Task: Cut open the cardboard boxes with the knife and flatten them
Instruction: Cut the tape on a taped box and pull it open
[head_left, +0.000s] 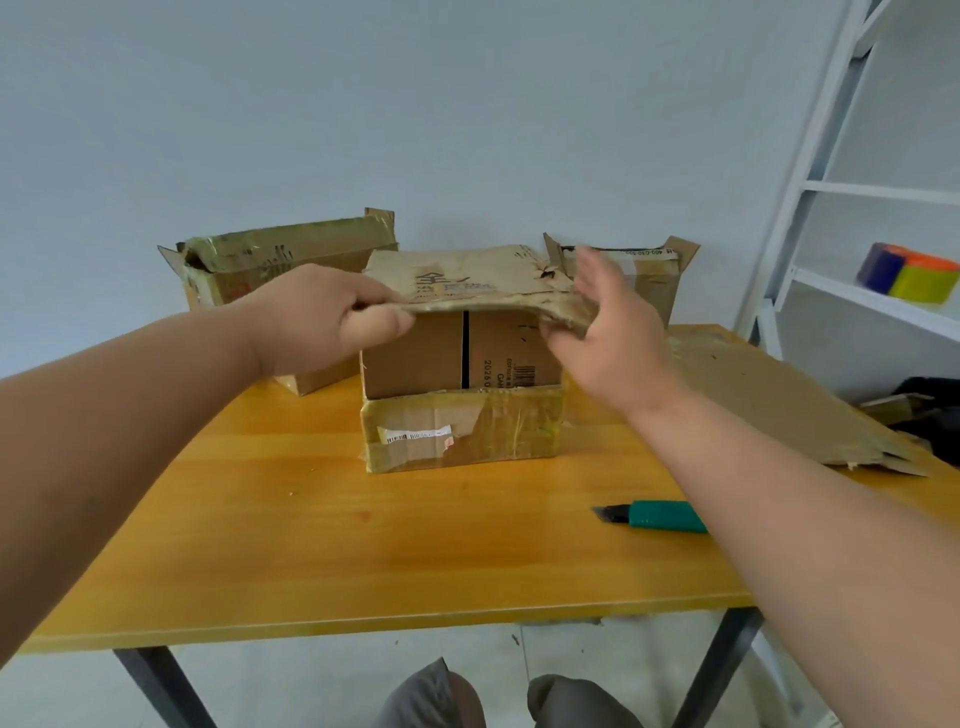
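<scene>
A: Head view. Box (460, 395) stands mid-counter (322, 551), yellowed tape round its lower band. Worn top flap (467, 283) is lifted and roughly level above it.

B: Hands?

A: Left hand (317, 322) pinches the flap's left edge, thumb under, fingers over. Right hand (610, 332) takes the right corner, thumb beneath, but its fingers stand nearly straight; a loose grip, I judge.

B: Knife?

A: Knife (657, 515), green handle, lies on the counter near the right forearm, untouched, blade out and pointing left. Two more boxes behind: one far left (270, 270), one far right (649, 275). Flattened cardboard (769, 400) overhangs the counter's right side.

B: Risks?

A: Flap looks soft and frayed; a hard pull could tear it raggedly. Forearm might sweep the bare blade. The box's lower tape seems uncut, so flattening may stall.
</scene>
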